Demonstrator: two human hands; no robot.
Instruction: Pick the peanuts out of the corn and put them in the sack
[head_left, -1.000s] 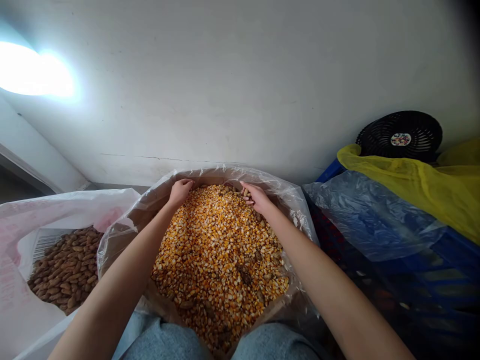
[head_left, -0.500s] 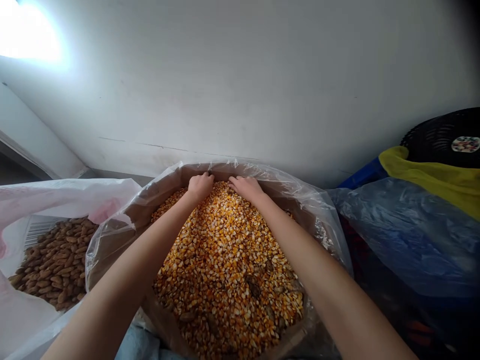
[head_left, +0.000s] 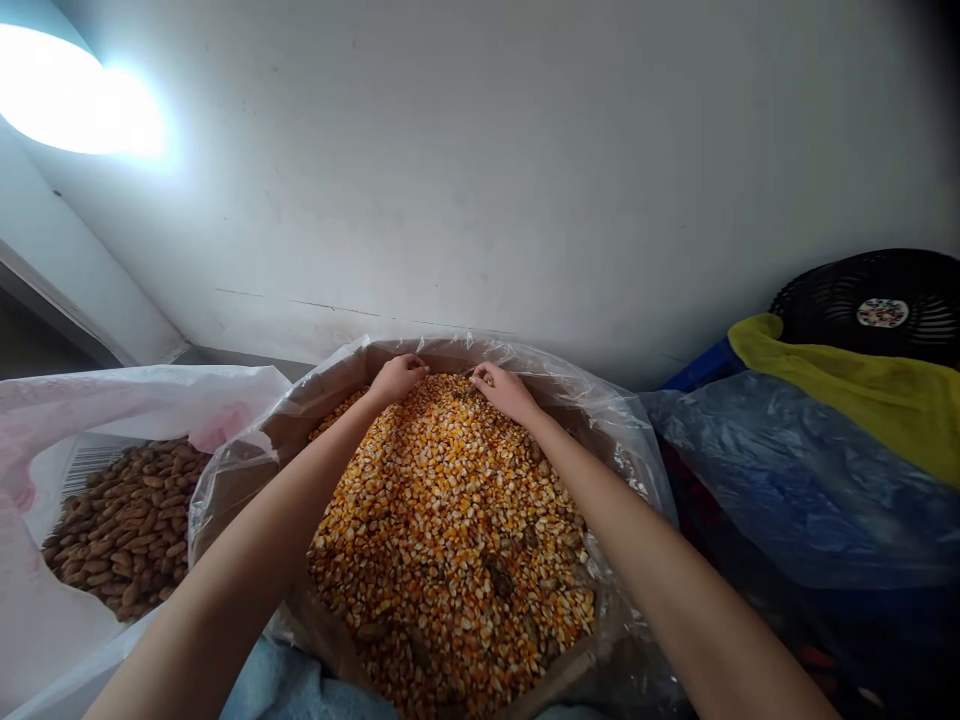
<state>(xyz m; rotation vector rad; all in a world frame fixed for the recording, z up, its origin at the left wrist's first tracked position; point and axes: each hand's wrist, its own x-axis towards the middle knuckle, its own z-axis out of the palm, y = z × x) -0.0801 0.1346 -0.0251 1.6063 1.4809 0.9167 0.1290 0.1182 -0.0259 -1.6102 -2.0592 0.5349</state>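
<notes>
A large clear plastic bag [head_left: 645,450] inside a brown paper sack [head_left: 300,440] holds loose yellow corn kernels [head_left: 442,500]. Darker lumps that look like unshelled peanuts [head_left: 499,575] lie among the kernels. My left hand [head_left: 397,380] is at the far left of the corn, its fingers curled together; what they hold, if anything, is hidden. Opposite it, my right hand [head_left: 504,392] has thumb and fingers closed around a small tan piece that looks like a peanut [head_left: 489,380]. Both hands are just above the kernels, near the sack's back wall.
To the left, a white and pink bag [head_left: 45,410] holds many brown, unshelled peanuts [head_left: 131,530]. A black fan [head_left: 885,300], yellow cloth [head_left: 847,375] and bluish plastic bag [head_left: 810,480] are on the right. A white wall [head_left: 480,180] rises behind the sack; a bright lamp [head_left: 67,90] hangs upper left.
My hands have lifted slightly from the corn and their fingers have drawn together. The right hand now shows a small tan piece in its fingers. The view has shifted slightly.
</notes>
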